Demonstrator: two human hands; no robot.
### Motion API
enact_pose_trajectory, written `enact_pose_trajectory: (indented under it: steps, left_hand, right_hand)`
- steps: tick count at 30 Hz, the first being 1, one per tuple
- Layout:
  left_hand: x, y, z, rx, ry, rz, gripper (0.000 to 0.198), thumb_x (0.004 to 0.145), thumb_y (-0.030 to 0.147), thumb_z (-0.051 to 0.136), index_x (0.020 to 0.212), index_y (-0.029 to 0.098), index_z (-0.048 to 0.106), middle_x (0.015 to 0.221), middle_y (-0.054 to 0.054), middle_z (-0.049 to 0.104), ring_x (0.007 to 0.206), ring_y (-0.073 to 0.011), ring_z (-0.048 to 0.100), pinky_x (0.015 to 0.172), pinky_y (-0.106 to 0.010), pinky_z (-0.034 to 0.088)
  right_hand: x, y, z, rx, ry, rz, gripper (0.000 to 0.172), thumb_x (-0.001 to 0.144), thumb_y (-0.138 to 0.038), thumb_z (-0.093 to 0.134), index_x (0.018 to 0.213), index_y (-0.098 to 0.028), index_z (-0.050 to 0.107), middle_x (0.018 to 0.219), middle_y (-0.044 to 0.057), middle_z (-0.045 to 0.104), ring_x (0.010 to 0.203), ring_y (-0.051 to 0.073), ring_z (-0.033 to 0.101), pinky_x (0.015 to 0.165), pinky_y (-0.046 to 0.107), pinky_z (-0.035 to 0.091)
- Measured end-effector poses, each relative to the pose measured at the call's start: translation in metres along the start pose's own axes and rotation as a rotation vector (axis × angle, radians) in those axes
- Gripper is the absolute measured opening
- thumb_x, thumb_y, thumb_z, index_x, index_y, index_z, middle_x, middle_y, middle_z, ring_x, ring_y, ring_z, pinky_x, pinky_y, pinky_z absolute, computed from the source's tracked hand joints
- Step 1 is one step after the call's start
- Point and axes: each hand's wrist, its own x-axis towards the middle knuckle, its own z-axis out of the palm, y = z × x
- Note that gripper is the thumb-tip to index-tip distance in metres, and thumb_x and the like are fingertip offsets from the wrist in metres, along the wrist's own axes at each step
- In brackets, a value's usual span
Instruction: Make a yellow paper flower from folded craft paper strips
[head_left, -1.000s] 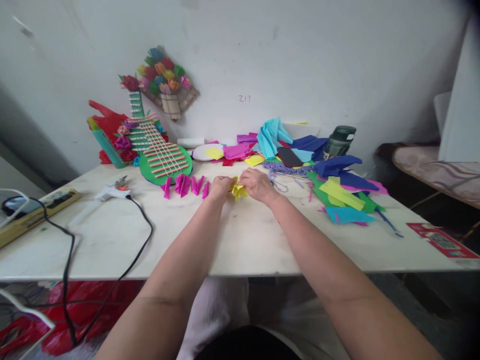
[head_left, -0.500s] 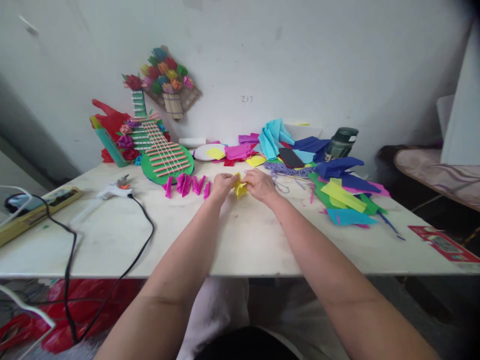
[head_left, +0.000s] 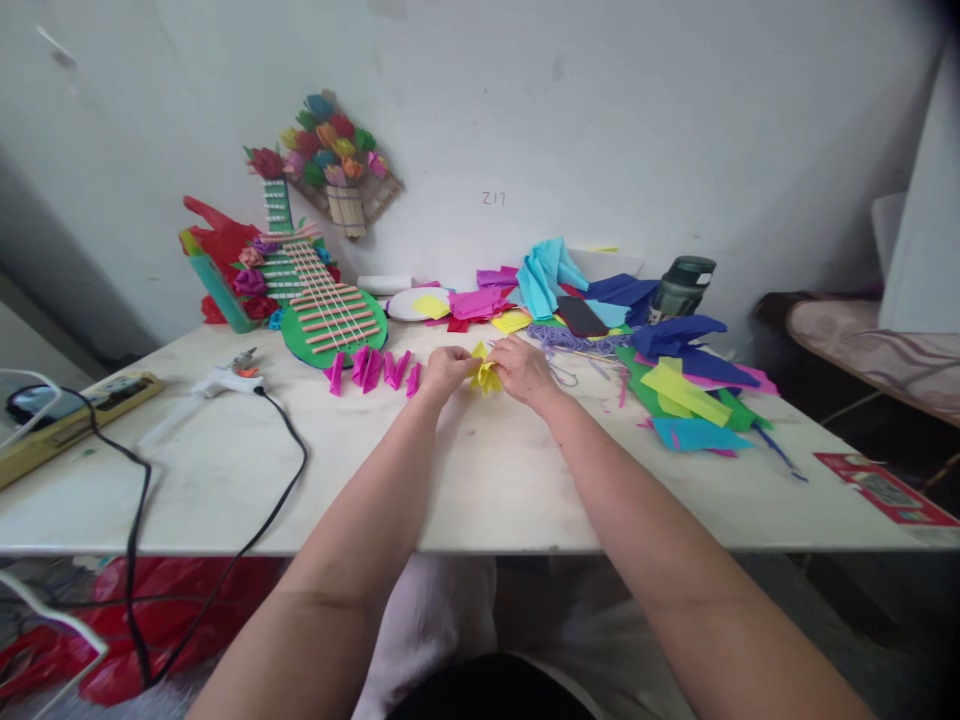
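A small crumpled piece of yellow crepe paper (head_left: pixel 486 374) is pinched between both hands above the middle of the table. My left hand (head_left: pixel 448 372) grips its left side, and my right hand (head_left: pixel 521 368) grips its right side; the fingertips are partly hidden by the paper. Just left of my left hand lie several folded magenta paper pieces (head_left: pixel 367 369) in a loose row. Beside my right hand is a pair of scissors (head_left: pixel 562 374), its blades largely hidden.
Behind stand a green paper-flower guitar (head_left: pixel 337 325) and a dark bottle (head_left: pixel 681 286). A phone (head_left: pixel 583 316) lies among coloured papers. At right is a paper pile (head_left: pixel 686 390); at left, a white glue gun (head_left: pixel 225 380) with a black cord and a power strip (head_left: pixel 112 400).
The yellow paper has shifted slightly right and looks more spread between the fingers. Both hands stay in nearly the same place.
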Motion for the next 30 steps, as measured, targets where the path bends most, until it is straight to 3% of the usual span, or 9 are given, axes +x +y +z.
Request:
enact_pose_trajectory:
  steps: [22,26,30]
  left_hand:
    - [-0.006,0.011,0.004,-0.130,0.053,-0.127,0.017,0.056,0.023,0.059,0.049,0.015,0.045,0.040,0.005,0.037,0.040,-0.0053,0.032,0.042,-0.021,0.024]
    - [-0.007,0.010,0.003,-0.329,-0.038,-0.213,0.016,0.055,0.023,0.061,0.054,0.014,0.049,0.043,0.003,0.045,0.042,-0.0067,0.041,0.043,-0.020,0.031]
    - [-0.004,0.004,0.002,-0.521,-0.078,-0.255,0.017,0.054,0.022,0.063,0.061,0.014,0.050,0.053,0.001,0.053,0.051,-0.0107,0.052,0.052,-0.024,0.043]
  right_hand:
    - [0.003,-0.010,-0.004,-0.027,-0.030,-0.094,0.025,0.072,-0.007,0.043,0.083,-0.016,0.063,0.082,0.008,0.058,0.083,0.020,0.044,0.070,0.030,0.035]
    - [0.002,-0.007,0.000,0.033,0.001,-0.040,0.023,0.072,-0.008,0.045,0.083,-0.017,0.063,0.083,0.007,0.058,0.085,0.019,0.045,0.071,0.029,0.036]
    - [0.002,-0.003,0.001,0.185,0.128,0.069,0.019,0.073,-0.018,0.049,0.088,-0.017,0.061,0.089,0.006,0.058,0.088,0.018,0.047,0.077,0.029,0.038]
